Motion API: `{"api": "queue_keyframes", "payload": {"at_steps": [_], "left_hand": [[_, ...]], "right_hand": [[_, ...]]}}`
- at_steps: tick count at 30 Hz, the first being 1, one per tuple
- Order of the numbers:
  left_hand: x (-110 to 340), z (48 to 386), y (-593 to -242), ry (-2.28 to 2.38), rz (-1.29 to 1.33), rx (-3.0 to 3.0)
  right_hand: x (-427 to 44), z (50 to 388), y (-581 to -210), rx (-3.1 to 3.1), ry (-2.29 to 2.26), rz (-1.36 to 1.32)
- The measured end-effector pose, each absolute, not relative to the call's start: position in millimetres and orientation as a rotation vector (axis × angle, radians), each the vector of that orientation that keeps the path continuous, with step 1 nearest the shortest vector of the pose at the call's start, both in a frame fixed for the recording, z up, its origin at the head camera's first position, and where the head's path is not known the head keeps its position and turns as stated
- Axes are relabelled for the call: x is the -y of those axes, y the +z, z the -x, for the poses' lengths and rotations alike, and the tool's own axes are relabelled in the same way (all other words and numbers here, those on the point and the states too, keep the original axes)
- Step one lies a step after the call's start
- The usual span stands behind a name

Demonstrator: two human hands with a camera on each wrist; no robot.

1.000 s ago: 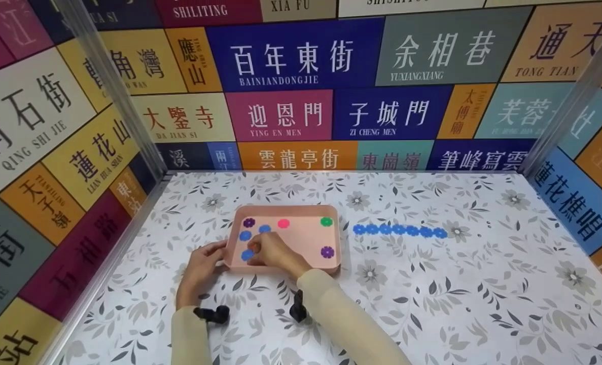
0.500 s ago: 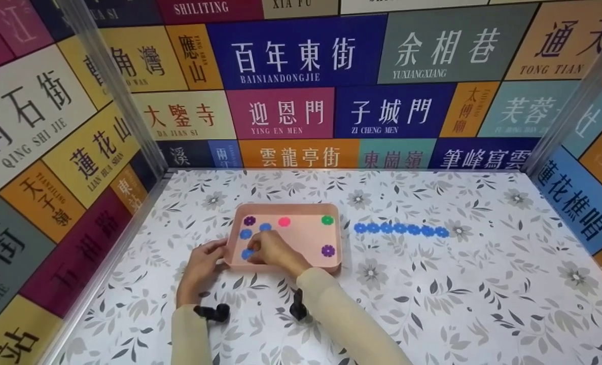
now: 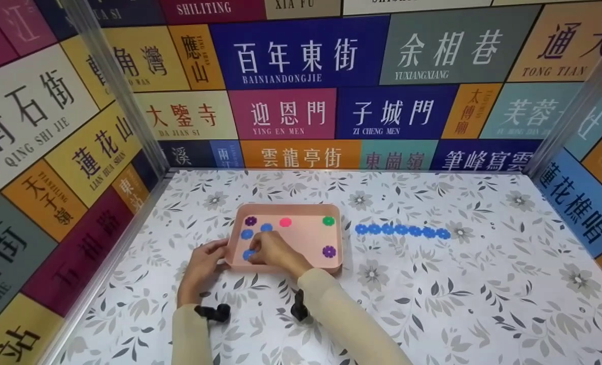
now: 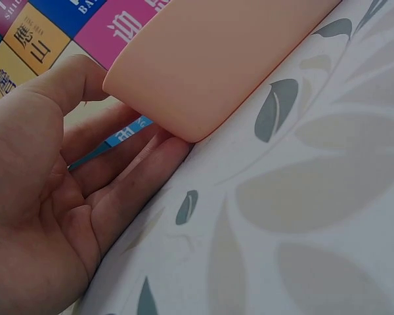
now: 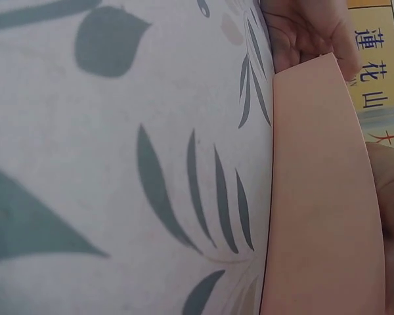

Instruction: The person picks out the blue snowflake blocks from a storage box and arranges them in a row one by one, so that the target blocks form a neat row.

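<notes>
A shallow pink tray (image 3: 306, 263) sits on the table with several small flower-shaped plastic discs in it. My left hand (image 3: 199, 266) holds the tray's near left corner; in the left wrist view the thumb is at the rim and the fingers lie against the lower wall. My right hand (image 3: 278, 253) reaches into the tray, its curled fingertips pinching a blue flower disc (image 3: 248, 254) near the left wall. The tray wall (image 5: 322, 197) hides those fingertips in the right wrist view. Blue discs (image 3: 247, 234), a dark purple disc (image 3: 250, 221) and a pink disc (image 3: 285, 222) lie farther back.
Right of the tray, a row of several blue flower discs (image 3: 401, 230) lies on the floral tablecloth (image 3: 463, 294). Inside the tray's right side are a green disc (image 3: 328, 221) and a purple disc (image 3: 328, 251). Panels with lettering (image 3: 301, 56) stand behind and beside the table.
The view shifts very slightly. Both hands stay in the same places at the tray, and the discs have not visibly moved.
</notes>
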State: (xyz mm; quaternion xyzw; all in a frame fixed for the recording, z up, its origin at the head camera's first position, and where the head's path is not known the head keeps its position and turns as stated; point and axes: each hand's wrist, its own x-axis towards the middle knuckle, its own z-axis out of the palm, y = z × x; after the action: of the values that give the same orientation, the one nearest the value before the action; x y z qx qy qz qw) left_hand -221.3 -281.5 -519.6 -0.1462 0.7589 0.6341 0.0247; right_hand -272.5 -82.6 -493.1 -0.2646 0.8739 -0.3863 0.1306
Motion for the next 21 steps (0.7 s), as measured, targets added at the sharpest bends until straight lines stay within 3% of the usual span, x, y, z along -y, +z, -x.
{"api": "queue_keyframes", "payload": {"at_steps": [21], "left_hand": [[283.4, 223.1, -521.6, 1.973, 0.452, -2.312]], "right_hand": [[85.0, 272.2, -493.7, -2.565, -1.083, 0.734]]}}
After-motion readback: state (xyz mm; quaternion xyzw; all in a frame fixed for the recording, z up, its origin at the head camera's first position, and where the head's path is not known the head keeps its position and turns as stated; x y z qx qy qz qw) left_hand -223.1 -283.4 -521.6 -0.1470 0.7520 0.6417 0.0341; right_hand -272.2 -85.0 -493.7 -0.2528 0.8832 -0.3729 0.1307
